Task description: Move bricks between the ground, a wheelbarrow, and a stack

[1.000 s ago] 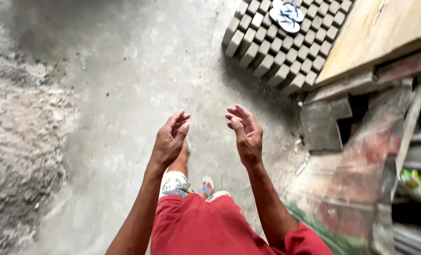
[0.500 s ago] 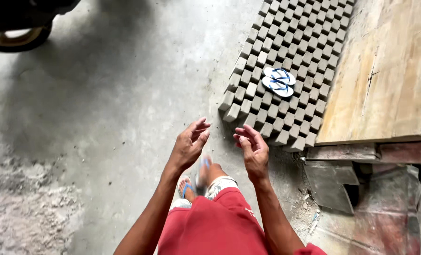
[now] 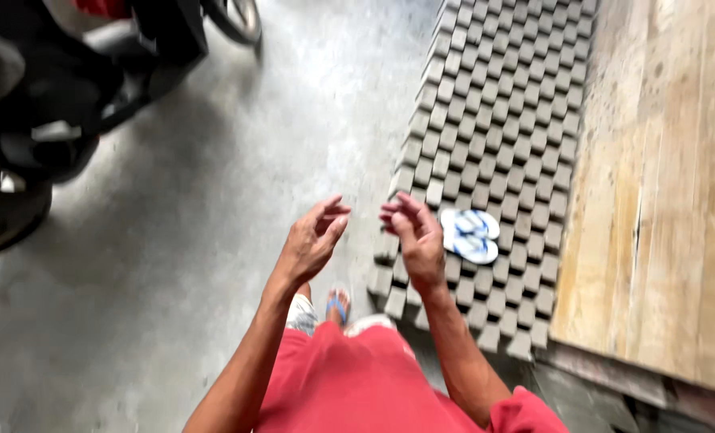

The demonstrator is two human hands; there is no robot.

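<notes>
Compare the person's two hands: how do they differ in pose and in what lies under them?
The left hand is seen over bare concrete floor, while the right hand is seen over the edge of the grey paving blocks. The left hand's fingers point right, the right hand's point left, so the fingertips face each other without touching. The right hand is nearer the blue-and-white flip-flops. Both are raised, loosely curled and empty.

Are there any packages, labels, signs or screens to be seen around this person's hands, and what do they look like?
None in view: no package, label, sign or screen.
Both bare hands, left hand and right hand, are empty above the grey concrete floor.
</notes>
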